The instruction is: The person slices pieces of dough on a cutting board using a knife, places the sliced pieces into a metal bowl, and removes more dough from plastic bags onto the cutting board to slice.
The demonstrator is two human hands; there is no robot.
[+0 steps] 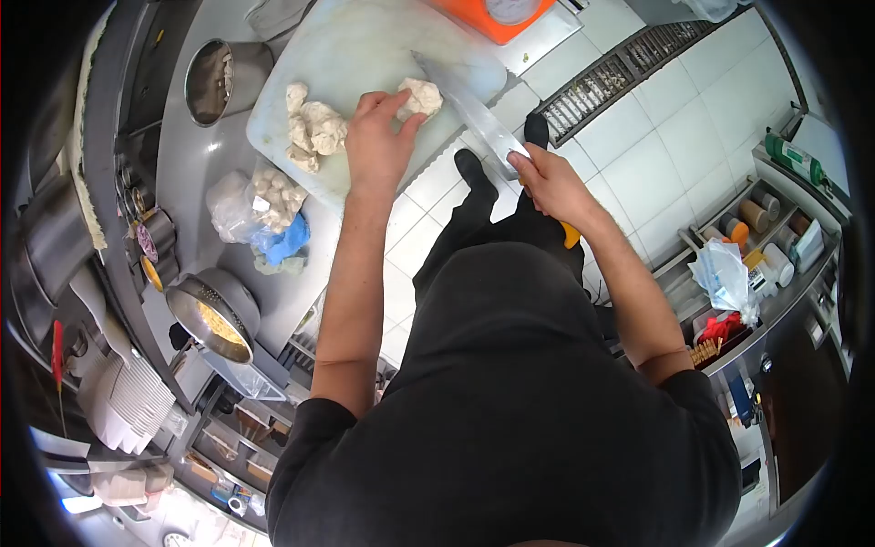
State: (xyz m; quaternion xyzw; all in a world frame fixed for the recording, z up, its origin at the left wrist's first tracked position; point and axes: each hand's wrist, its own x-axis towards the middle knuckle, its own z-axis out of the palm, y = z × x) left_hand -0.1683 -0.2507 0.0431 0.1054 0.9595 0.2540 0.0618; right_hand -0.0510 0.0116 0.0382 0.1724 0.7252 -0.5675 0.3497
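Kitchen knife point(478, 118), one, long-bladed with a yellow handle, gripped in the right hand point(544, 180), whose fingers are closed around it; the blade runs from above the cutting board out past its edge. Left hand point(387, 114), bare, curved with thumb and fingertips set on either side of a pale lump point(422, 96), which I list as dough-like, its exact kind beyond what I can make out from my remote view. That lump sits on the board near the edge closest to the wearer, just beside the knife's blade; whether the two touch I cannot tell. Cutting board point(342, 50), one, whitish, lying on a steel counter point(182, 169). Pale pieces point(319, 128), clustered on the board to the left of the left hand, well apart from the knife. Steel pot point(255, 77), tall, next to the board, pale matter inside. Plastic bag point(228, 208), clear, with pale chunks beside it; I cannot tell whether they lie within. Blue plastic point(288, 239), crumpled, against the same bundle. Steel pan point(241, 296), holding yellow shreds. Orange device point(499, 32), partly cut off by my frame, beyond the board's far corner.
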